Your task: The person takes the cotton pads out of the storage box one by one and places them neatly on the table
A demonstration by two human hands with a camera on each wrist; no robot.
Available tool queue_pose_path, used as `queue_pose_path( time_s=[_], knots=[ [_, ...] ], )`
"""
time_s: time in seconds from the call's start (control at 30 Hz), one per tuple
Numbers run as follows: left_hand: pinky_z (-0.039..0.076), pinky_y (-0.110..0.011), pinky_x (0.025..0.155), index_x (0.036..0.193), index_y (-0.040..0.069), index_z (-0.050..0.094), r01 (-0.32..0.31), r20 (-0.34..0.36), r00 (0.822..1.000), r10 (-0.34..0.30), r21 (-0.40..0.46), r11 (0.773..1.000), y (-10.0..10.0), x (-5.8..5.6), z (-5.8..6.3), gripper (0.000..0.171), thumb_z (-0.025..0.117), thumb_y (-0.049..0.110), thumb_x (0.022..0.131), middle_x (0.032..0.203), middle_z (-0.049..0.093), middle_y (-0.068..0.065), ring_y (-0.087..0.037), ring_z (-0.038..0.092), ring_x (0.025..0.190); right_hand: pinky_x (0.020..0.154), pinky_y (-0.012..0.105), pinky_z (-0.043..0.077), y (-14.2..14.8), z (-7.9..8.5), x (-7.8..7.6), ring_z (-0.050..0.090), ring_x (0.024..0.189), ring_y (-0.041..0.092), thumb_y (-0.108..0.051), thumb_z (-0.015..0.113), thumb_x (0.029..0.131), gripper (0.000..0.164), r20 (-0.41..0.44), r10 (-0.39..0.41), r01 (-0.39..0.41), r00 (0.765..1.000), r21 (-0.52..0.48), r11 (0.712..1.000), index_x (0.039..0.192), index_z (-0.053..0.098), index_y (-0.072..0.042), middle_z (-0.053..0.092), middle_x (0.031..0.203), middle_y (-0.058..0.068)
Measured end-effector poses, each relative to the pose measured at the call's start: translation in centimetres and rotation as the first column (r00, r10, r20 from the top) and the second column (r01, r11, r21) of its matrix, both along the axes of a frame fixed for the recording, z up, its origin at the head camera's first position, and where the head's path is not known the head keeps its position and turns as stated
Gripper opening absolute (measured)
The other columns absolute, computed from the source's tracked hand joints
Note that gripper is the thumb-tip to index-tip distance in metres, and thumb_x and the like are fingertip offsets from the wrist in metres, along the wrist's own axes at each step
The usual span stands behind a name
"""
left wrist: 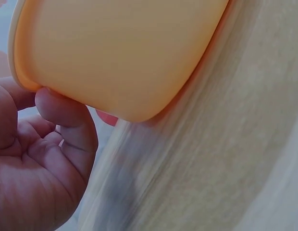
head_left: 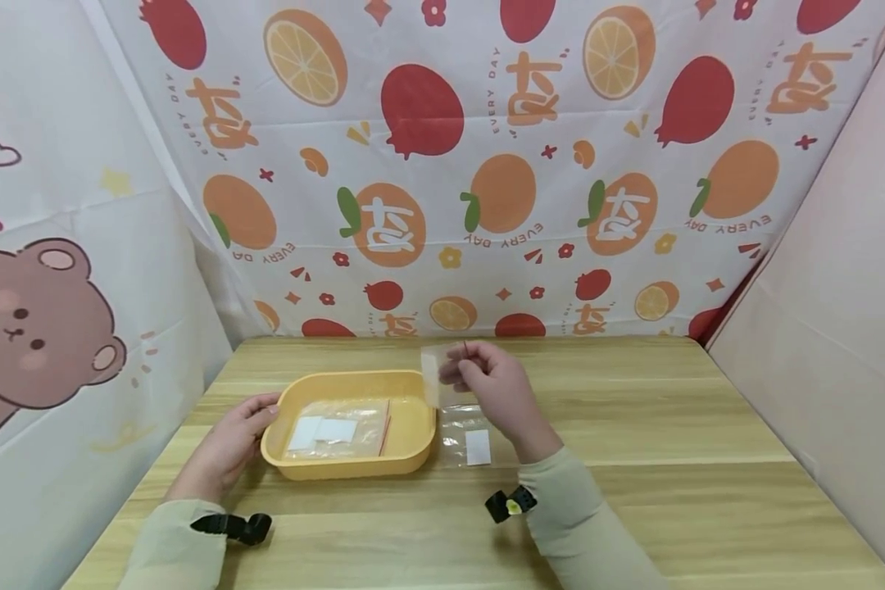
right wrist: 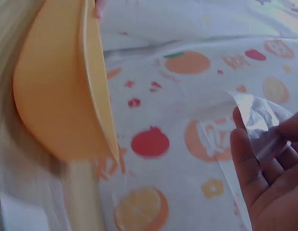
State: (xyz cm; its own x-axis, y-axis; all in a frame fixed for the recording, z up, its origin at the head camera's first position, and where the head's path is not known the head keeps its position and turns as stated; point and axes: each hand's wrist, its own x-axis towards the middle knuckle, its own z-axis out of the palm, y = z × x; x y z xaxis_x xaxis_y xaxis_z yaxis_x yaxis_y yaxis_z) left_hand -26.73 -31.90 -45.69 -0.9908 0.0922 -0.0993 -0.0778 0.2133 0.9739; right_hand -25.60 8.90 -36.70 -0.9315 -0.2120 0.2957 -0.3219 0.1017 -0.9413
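My left hand (head_left: 232,436) pinches the rim of a yellow plastic tray (head_left: 347,469) at its left end, fingers bent at the edge in the left wrist view. Inside the tray lie clear zip bags (head_left: 370,426) with white labels and red seal strips. Above the tray's right end, my right hand (head_left: 496,389) holds a clear plastic bag (head_left: 432,378) between thumb and fingers. The right wrist view shows this thin bag (right wrist: 262,120) catching the light. Below that hand, another clear bag (head_left: 453,438) with a white label lies on the table beside the tray.
The wood-grain table (head_left: 634,492) extends right and forward of the tray. A fruit-print cloth (head_left: 442,188) hangs along its back edge. White cloths stand at both sides, the left one printed with a bear (head_left: 37,328).
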Motion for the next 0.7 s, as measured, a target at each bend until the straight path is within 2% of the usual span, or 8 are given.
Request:
queue_pose_path(
  time_s=[0.17,0.33,0.43,0.57,0.7],
  knots=[
    [0.055,-0.028,0.085,0.155,-0.007,0.023,0.005,-0.001,1.000,-0.005,0.003,1.000,0.0,0.0,-0.3,0.061,0.041,0.031,0.112,0.152,0.032,-0.031,-0.003,0.058,0.108,0.080,0.037,0.059,2.8,0.7,-0.2,0.072,0.091,0.022,-0.009,0.054,0.103,0.018,-0.034,-0.007,0.010,0.999,0.075,0.997,0.113,0.070,-0.008,0.074,0.099,0.006],
    [0.056,-0.029,0.083,0.155,-0.008,0.023,0.007,-0.016,1.000,-0.008,-0.003,1.000,-0.1,0.0,-0.4,0.062,0.041,0.032,0.111,0.151,0.032,-0.032,-0.004,0.059,0.106,0.079,0.037,0.058,5.5,1.3,-0.5,0.071,0.089,0.019,-0.010,0.054,0.104,0.019,-0.101,0.009,0.013,0.995,0.216,0.976,0.113,0.071,-0.009,0.073,0.097,0.004],
    [0.055,-0.028,0.083,0.155,-0.009,0.023,0.008,-0.021,1.000,-0.008,-0.001,1.000,0.0,0.1,-0.4,0.062,0.040,0.032,0.111,0.151,0.031,-0.033,-0.004,0.059,0.107,0.081,0.037,0.058,6.8,1.4,-0.7,0.071,0.089,0.015,-0.011,0.055,0.105,0.021,-0.143,0.037,0.013,0.989,0.336,0.942,0.115,0.073,-0.009,0.073,0.096,-0.001],
    [0.055,-0.027,0.084,0.155,-0.008,0.022,0.004,-0.015,1.000,-0.004,0.002,1.000,0.0,0.1,-0.3,0.063,0.041,0.033,0.111,0.153,0.030,-0.032,-0.004,0.057,0.108,0.084,0.038,0.056,7.9,1.3,-0.9,0.069,0.089,0.011,-0.012,0.057,0.104,0.021,-0.171,0.070,0.021,0.983,0.479,0.878,0.114,0.075,-0.014,0.073,0.097,-0.004],
    [0.054,-0.026,0.085,0.155,-0.008,0.023,0.003,-0.012,1.000,-0.003,0.005,1.000,0.1,0.0,-0.3,0.062,0.040,0.032,0.111,0.153,0.029,-0.032,-0.003,0.057,0.109,0.079,0.036,0.056,8.7,0.9,-1.2,0.068,0.086,0.014,-0.012,0.057,0.104,0.020,-0.156,0.108,-0.004,0.982,0.553,0.833,0.110,0.076,-0.018,0.073,0.097,-0.002]
  ],
)
